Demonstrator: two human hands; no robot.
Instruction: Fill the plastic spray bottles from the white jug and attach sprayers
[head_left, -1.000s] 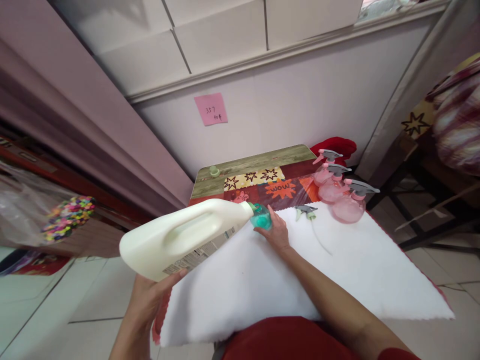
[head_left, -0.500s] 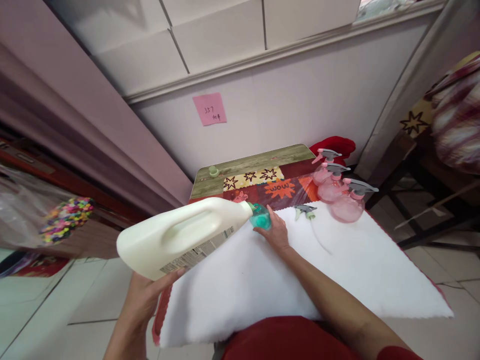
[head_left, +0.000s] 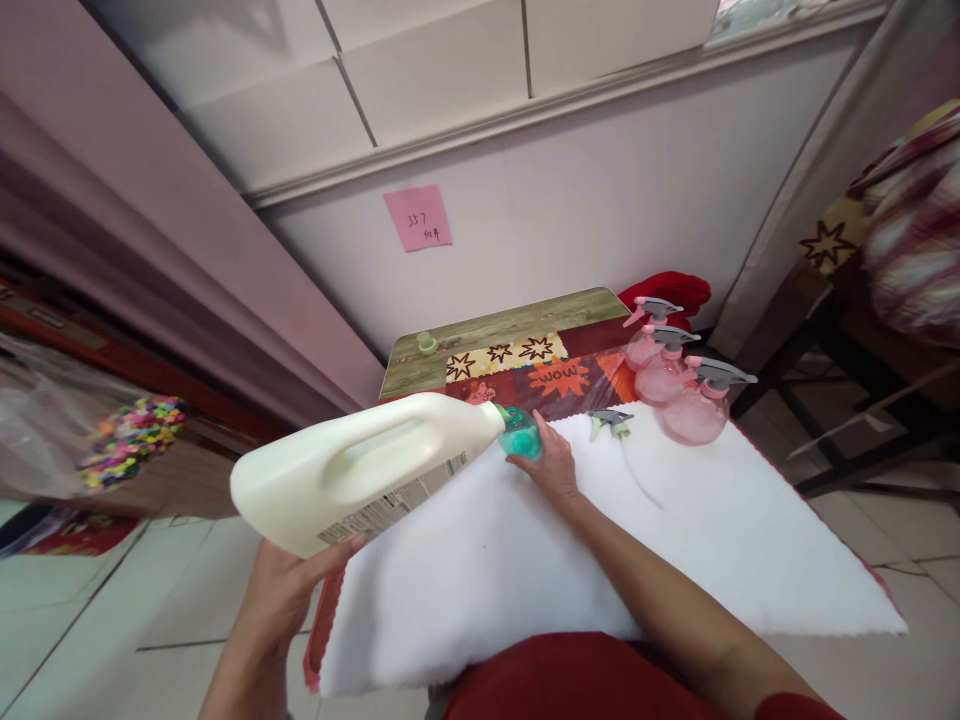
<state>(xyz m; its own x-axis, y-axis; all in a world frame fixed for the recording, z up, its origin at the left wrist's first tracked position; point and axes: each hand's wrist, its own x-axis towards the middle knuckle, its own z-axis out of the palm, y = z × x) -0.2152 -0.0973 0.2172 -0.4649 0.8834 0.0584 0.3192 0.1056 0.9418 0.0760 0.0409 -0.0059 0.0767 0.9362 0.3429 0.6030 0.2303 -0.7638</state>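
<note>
My left hand (head_left: 296, 580) supports a large cream detergent jug (head_left: 367, 465) from below, fingers partly hidden beneath it. The jug lies tilted almost level, its neck pointing right. Its spout meets the open mouth of a small green spray bottle (head_left: 520, 436). My right hand (head_left: 553, 460) is wrapped round that bottle's right side and keeps it on the white cloth. To the right lies a grey and pale green spray head (head_left: 613, 422) with its thin tube stretched over the cloth. Whether liquid is flowing cannot be seen.
Several things edge the table: pink spray bottles (head_left: 694, 412) at the right and a small pale green cap (head_left: 427, 342) at the back left. White cloth (head_left: 720, 540) covers the front. A dark stool (head_left: 810, 380) and a plaid-clothed person (head_left: 915, 240) are at the right.
The jug's base and my left hand have shifted very slightly left and down. My right hand and the green bottle stay in place.
</note>
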